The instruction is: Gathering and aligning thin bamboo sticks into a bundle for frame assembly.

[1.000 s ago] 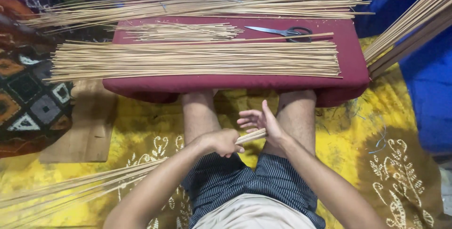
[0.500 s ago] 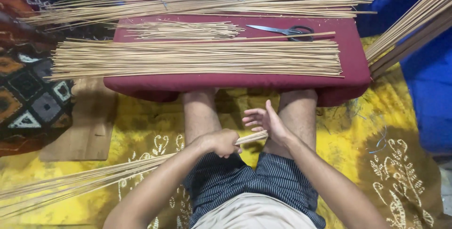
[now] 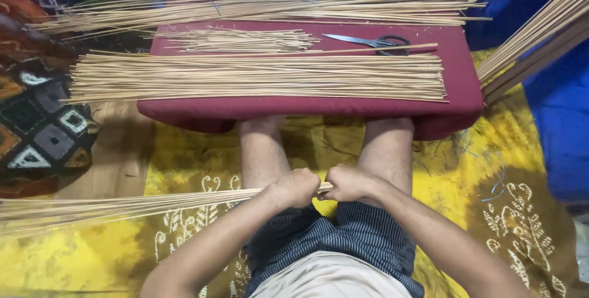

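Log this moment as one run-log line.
left hand: gripping stick bundle | right hand: gripping same bundle's end | bundle: runs left over the lap | cushion: sticks, scissors on top

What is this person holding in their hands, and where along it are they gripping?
A bundle of thin sticks, gripped at its right end by both fists: left hand and right hand, side by side over the lap.

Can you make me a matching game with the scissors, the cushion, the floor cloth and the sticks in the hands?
Things:
1. scissors
2. cushion
3. floor cloth
4. bundle of sticks

Descriptions:
A. yellow with white patterns
B. gripped at one end by the left hand and right hand
C. dark red
D. lying on the cushion's far right part

Pairs: 1-D, 2-C, 3-A, 4-B
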